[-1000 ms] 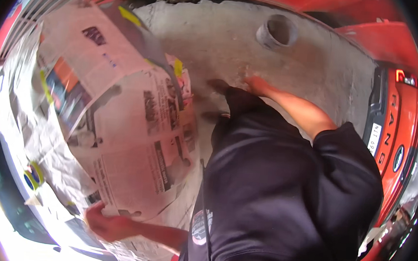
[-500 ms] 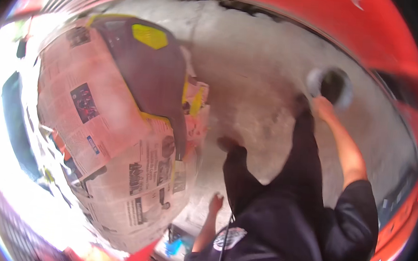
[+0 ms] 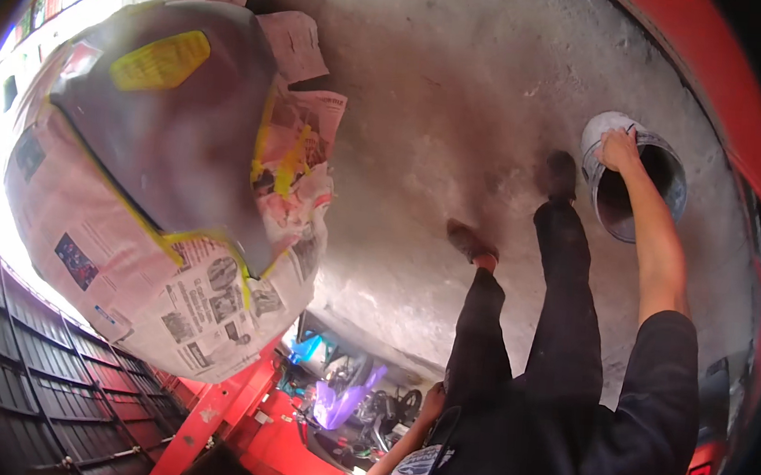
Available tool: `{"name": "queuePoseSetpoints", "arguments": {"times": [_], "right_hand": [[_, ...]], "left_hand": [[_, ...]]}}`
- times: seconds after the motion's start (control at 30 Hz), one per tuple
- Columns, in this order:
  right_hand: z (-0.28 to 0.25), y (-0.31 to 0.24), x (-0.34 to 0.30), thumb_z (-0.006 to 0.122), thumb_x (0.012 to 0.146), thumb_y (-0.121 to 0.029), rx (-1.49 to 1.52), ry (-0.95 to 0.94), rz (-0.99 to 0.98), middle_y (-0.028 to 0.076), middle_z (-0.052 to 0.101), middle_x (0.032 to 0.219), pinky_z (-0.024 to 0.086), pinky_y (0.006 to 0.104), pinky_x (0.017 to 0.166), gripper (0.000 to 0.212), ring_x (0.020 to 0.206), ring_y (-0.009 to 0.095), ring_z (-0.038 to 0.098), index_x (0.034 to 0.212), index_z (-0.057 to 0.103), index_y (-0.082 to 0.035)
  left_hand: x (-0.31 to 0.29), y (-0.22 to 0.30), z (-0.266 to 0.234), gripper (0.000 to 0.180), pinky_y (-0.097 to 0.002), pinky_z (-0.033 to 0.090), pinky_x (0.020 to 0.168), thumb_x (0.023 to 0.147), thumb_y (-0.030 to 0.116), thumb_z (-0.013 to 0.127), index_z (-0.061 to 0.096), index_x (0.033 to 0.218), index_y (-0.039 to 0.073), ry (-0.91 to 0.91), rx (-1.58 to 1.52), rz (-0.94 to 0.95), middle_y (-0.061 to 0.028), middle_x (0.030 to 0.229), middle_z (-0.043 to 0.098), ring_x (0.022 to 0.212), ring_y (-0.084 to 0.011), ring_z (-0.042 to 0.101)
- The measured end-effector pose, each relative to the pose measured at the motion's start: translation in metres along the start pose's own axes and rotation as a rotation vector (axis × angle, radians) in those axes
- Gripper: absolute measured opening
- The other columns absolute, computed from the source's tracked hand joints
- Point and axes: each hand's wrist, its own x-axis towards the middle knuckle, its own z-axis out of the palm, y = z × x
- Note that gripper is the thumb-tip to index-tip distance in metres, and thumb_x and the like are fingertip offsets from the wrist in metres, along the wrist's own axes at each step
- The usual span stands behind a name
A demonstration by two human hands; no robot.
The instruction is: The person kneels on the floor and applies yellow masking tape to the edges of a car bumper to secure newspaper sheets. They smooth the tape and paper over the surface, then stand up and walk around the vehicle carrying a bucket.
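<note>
My right hand (image 3: 618, 150) is closed over the rim of a whitish bucket (image 3: 597, 138), arm stretched out to the right. The bucket is tilted, its mouth toward me and its inside dark; whatever it holds cannot be made out. My left hand (image 3: 433, 402) hangs low beside my left thigh, its fingers partly hidden by my leg. To my left, a large curved vehicle panel (image 3: 175, 148) shows bare grey-brown surface with a yellow patch (image 3: 161, 61). Newspaper sheets (image 3: 89, 235) cover the surrounding surface, with yellow tape (image 3: 148, 214) along the edges.
Grey concrete floor (image 3: 416, 108) stretches between the covered vehicle and a red surface (image 3: 719, 67) at the right. Behind the papered part stand a red frame (image 3: 205, 415), a purple-panelled motorcycle (image 3: 343, 398) and a dark slatted shutter (image 3: 45, 364).
The view has turned, so the papered vehicle sits further left and the motorcycle shows. The bucket remains in my right hand and appears further right. My left hand is now against my thigh.
</note>
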Motion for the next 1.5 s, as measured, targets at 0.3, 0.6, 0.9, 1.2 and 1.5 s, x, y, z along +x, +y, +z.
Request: {"name": "queuePoseSetpoints", "arguments": {"times": [0.3,0.6,0.9,1.2,1.5], "right_hand": [[0.014,-0.034,-0.073,0.062,0.094,-0.042,0.024,0.338,-0.037,0.016,0.056,0.141,0.03,0.0649,0.113,0.046,0.144,0.043,0.037,0.125,0.068,-0.008],[0.047,-0.039,-0.14,0.058,0.084,-0.005,0.602,0.737,0.221,0.02,0.044,0.153,0.048,0.0463,0.105,0.073,0.13,0.045,0.052,0.153,0.038,-0.019],[0.138,0.07,-0.181,0.063,0.096,-0.026,1.154,0.167,0.298,0.007,0.057,0.069,0.045,0.0351,0.045,0.023,0.053,0.019,0.055,0.087,0.059,-0.005],[0.03,-0.052,-0.273,0.061,0.093,-0.028,0.816,0.195,0.067,-0.001,0.043,0.054,0.034,0.0345,0.036,0.025,0.04,0.016,0.04,0.073,0.052,-0.016],[0.021,-0.305,-0.374,0.057,0.087,-0.024,0.454,0.219,0.146,-0.002,0.038,0.053,0.027,0.0331,0.041,0.022,0.04,0.016,0.036,0.068,0.049,-0.018]], "left_hand": [[-0.019,0.025,0.045,0.045,-0.0363,0.053,0.089,0.099,0.022,0.057,0.058,0.138,0.0,-0.12,-0.267,-0.032,-0.0239,0.112,0.071,0.103,-0.0269,0.069],[-0.04,0.031,0.071,0.047,-0.0384,0.052,0.091,0.101,0.029,0.06,0.057,0.14,0.002,-0.06,-0.351,0.01,-0.023,0.119,0.068,0.108,-0.0294,0.066],[-0.009,-0.017,0.098,0.051,-0.0433,0.051,0.097,0.098,0.037,0.062,0.06,0.137,0.004,0.043,-0.42,0.239,-0.0209,0.122,0.07,0.114,-0.0338,0.066],[-0.024,-0.154,0.147,0.049,-0.0362,0.055,0.07,0.097,0.037,0.061,0.064,0.133,0.004,0.115,-1.226,0.084,-0.0126,0.111,0.072,0.09,-0.0186,0.068],[0.02,-0.383,0.23,0.026,-0.0324,0.054,0.061,0.094,0.023,0.063,0.074,0.101,0.001,0.479,-1.814,0.034,-0.0065,0.085,0.073,0.074,-0.0159,0.067]]}}
